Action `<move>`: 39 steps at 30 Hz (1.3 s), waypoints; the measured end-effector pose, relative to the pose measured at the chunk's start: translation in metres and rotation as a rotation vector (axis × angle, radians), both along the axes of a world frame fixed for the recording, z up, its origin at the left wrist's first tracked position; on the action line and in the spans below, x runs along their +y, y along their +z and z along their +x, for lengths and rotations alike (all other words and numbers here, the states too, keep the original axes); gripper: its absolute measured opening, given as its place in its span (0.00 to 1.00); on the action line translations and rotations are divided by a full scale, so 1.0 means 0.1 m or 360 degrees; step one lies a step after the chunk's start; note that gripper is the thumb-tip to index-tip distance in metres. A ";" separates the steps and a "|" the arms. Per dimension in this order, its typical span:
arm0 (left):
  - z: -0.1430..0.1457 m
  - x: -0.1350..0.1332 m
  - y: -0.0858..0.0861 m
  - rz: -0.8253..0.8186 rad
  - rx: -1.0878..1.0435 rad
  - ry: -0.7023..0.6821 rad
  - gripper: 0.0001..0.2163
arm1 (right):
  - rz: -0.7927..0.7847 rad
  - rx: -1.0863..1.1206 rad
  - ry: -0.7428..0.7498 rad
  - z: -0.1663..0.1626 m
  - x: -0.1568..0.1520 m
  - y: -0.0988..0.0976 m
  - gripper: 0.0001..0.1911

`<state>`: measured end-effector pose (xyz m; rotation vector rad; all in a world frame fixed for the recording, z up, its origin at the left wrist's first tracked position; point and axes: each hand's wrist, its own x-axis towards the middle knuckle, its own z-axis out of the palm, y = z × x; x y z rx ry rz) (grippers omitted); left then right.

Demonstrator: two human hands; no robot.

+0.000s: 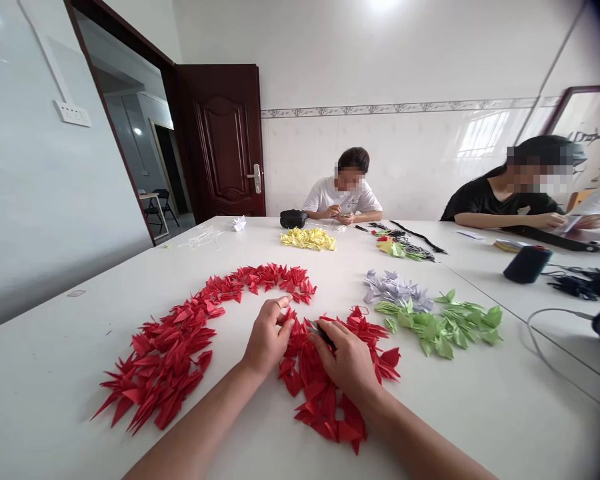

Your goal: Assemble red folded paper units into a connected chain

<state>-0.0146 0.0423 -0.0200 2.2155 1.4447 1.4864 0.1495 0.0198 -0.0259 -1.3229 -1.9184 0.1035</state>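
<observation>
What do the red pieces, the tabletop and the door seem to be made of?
The red pieces look like folded paper: matte, with crisp creases. The tabletop seems smooth white laminate or paint, faintly shiny. The door looks like dark varnished wood, or a wood-look finish, given its glossy panels.

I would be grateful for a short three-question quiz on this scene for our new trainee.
1. What colour are the folded paper units beside the left hand and under the right hand?
2. True or false: the seated person in the white T-shirt is touching those units.
3. Fill in the blank: the pile lying right against the green paper units is pale ____.

Key: 1. red; 2. false; 3. purple.
</observation>
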 end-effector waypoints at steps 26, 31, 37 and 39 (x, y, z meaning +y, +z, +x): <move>-0.14 0.16 -0.16 -0.0409 -0.0321 0.0091 0.16 | 0.0400 -0.0179 0.0345 -0.06 -0.22 0.30 0.14; -0.16 0.18 -0.16 -0.0505 -0.0367 -0.0043 0.15 | 0.0058 -0.0270 0.0948 -0.33 -0.61 0.30 0.14; -0.28 0.20 -0.13 -0.0485 -0.0351 0.0105 0.12 | -0.0479 -0.0175 0.1199 -0.51 -0.72 0.01 0.10; -0.38 0.23 -0.11 -0.0450 -0.0343 0.0219 0.11 | -0.0505 -0.0111 0.1078 -0.48 -0.68 0.00 0.09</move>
